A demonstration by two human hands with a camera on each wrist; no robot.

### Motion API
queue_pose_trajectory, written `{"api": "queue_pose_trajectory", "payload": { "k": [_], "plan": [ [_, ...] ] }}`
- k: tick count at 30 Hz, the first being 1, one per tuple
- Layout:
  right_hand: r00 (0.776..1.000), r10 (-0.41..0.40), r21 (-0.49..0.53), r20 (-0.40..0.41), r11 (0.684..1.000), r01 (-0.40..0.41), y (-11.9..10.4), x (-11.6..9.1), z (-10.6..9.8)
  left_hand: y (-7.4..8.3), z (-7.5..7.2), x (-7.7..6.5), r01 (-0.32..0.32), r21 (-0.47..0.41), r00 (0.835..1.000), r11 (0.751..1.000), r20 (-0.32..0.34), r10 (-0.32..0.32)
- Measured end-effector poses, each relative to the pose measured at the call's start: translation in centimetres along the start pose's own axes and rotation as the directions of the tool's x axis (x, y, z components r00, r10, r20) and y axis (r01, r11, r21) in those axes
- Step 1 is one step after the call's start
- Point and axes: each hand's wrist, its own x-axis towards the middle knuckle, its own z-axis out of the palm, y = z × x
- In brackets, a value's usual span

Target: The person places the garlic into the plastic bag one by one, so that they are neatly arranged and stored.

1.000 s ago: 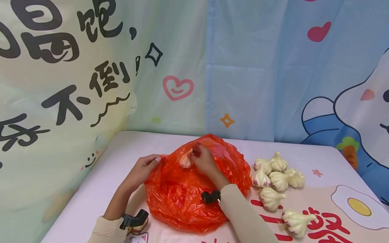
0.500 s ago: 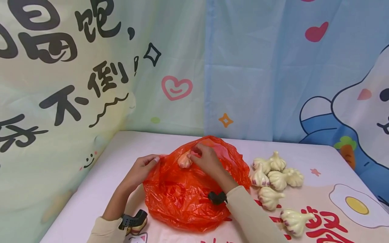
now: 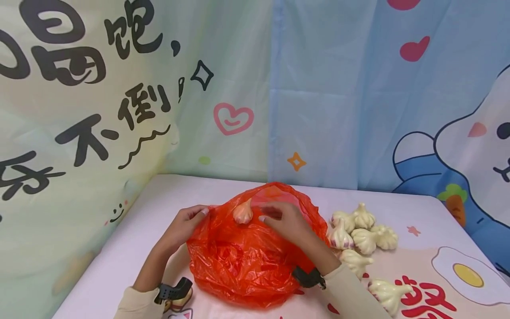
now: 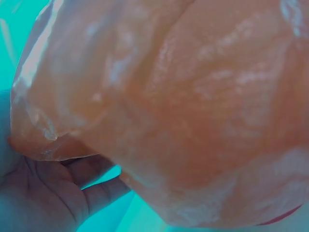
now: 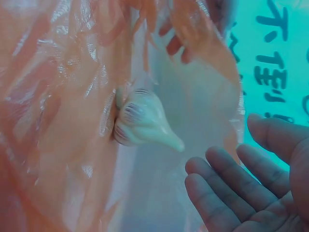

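A crinkled red plastic bag (image 3: 255, 261) lies mouth-up on the table. My left hand (image 3: 186, 226) pinches its left rim between thumb and fingers; in the left wrist view the film hides part of that hand (image 4: 46, 193). One garlic bulb (image 3: 243, 212) lies just inside the mouth, stem pointing up in the head view. The right wrist view shows this garlic bulb (image 5: 142, 118) against the film, with purple streaks at its base. Over the right part of the opening is my right hand (image 3: 287, 221), its fingers extended, nothing between them, and apart from the bulb.
Several pale garlic bulbs (image 3: 364, 239) sit in a group right of the bag. Another garlic bulb (image 3: 388, 292) lies nearer the front, partly behind my right sleeve (image 3: 354, 292). Printed fabric curtains (image 3: 318, 88) stand behind and left of the table (image 3: 191, 186).
My right hand has let go of the garlic bulb and drawn back to the right, its fingers opening out. The bulb stays in the bag's mouth; my left hand keeps its place on the rim.
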Motion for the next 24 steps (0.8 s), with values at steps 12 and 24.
{"api": "queue_pose_trajectory", "payload": {
  "k": [12,24],
  "plan": [
    [0.999,0.016,0.044,0.035,0.999,-0.018,-0.4,-4.6,-4.5,-0.2,-0.1,0.0,0.006,0.004,1.0,1.0,0.002,-0.006],
    [0.99,0.144,0.129,0.006,0.981,-0.143,0.3,-8.8,-8.8,0.1,0.2,-0.1,0.009,0.011,1.0,1.0,-0.002,-0.009]
  ]
}}
